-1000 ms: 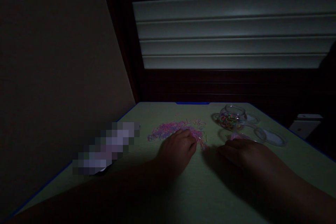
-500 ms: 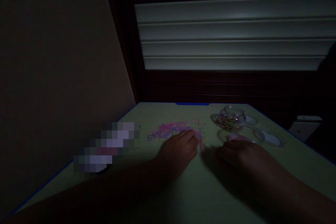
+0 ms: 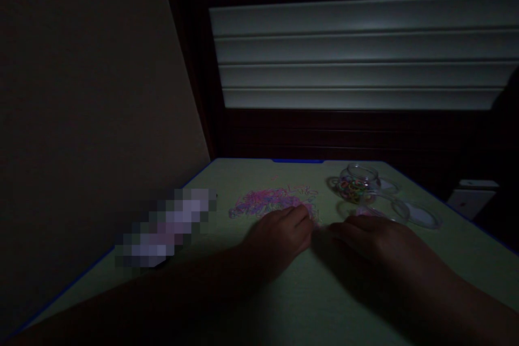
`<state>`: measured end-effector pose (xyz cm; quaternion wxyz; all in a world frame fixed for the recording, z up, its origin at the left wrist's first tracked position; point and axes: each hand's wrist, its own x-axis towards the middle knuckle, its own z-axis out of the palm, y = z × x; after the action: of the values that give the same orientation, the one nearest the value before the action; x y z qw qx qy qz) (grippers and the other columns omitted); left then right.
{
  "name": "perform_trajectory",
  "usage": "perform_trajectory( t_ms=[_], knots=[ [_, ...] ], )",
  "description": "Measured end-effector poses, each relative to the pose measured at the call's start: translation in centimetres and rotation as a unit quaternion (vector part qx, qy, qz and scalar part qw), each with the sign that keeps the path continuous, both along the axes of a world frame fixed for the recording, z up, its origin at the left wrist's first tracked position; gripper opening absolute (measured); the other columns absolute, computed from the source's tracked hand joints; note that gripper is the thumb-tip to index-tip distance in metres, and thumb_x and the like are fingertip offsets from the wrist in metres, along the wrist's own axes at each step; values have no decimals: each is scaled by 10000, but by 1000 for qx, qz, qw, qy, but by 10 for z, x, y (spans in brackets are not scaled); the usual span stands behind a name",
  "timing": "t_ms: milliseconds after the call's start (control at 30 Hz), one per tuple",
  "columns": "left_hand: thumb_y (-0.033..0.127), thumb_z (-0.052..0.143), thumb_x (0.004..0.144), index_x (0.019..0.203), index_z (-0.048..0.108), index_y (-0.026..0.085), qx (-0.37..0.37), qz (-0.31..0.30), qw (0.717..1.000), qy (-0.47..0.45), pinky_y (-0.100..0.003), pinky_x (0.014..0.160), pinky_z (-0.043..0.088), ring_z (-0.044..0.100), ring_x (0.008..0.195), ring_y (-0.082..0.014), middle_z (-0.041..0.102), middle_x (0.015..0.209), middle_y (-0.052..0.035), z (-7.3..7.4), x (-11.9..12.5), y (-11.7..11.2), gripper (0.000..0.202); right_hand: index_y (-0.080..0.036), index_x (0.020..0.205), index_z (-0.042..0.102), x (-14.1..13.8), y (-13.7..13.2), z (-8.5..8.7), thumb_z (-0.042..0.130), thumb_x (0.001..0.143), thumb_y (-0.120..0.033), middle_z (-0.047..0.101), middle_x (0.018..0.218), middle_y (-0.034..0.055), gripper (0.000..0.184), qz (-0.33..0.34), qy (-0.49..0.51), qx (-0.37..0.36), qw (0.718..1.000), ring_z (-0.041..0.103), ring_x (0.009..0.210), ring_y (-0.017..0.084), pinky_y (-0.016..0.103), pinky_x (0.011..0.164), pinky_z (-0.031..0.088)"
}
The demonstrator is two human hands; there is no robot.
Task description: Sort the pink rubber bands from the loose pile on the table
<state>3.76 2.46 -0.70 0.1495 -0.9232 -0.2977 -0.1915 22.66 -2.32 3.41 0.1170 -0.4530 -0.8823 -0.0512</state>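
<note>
A loose heap of small pink and purple elastic bands lies on the pale table. My left hand rests at the heap's near right edge, its fingers curled together and pointing down. Whatever lies between those fingertips is hidden. To the right, my right hand is low over the table with its fingers bent together, and I cannot make out what they hold. Just beyond it is a clear container, seemingly on its side, with some pink bands by its opening, partly covered by the hand.
A clear round jar of multicoloured bands stands at the back right. Clear lids lie beside it. A pixelated pale object is on the left. Blue edging rims the table; a dark wall with pale slats rises behind.
My left hand has shifted slightly right, along the heap's near edge toward my right hand. My right hand has barely moved, its fingertips edging slightly left. The jars stay put.
</note>
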Motion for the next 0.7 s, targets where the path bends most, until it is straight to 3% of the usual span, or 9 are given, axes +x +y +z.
perform_trajectory(
  t_ms=[333, 700],
  knots=[
    [175, 393, 859, 824, 502, 142, 62, -53, 996, -23, -220, 573, 403, 484, 691, -108, 492, 787, -15, 0, -2, -4, 119, -242, 859, 527, 5, 4, -10, 459, 744, -94, 545, 755, -13, 199, 0, 12, -1, 1000, 504, 667, 129, 247, 588, 327],
    [173, 390, 862, 842, 514, 140, 45, -62, 996, -35, -226, 583, 421, 495, 710, -109, 505, 803, -19, 0, -2, -5, 129, -218, 775, 557, 7, 7, -15, 491, 693, -73, 545, 696, -10, 179, 7, 5, 26, 1000, 494, 629, 123, 238, 572, 317]
  ],
)
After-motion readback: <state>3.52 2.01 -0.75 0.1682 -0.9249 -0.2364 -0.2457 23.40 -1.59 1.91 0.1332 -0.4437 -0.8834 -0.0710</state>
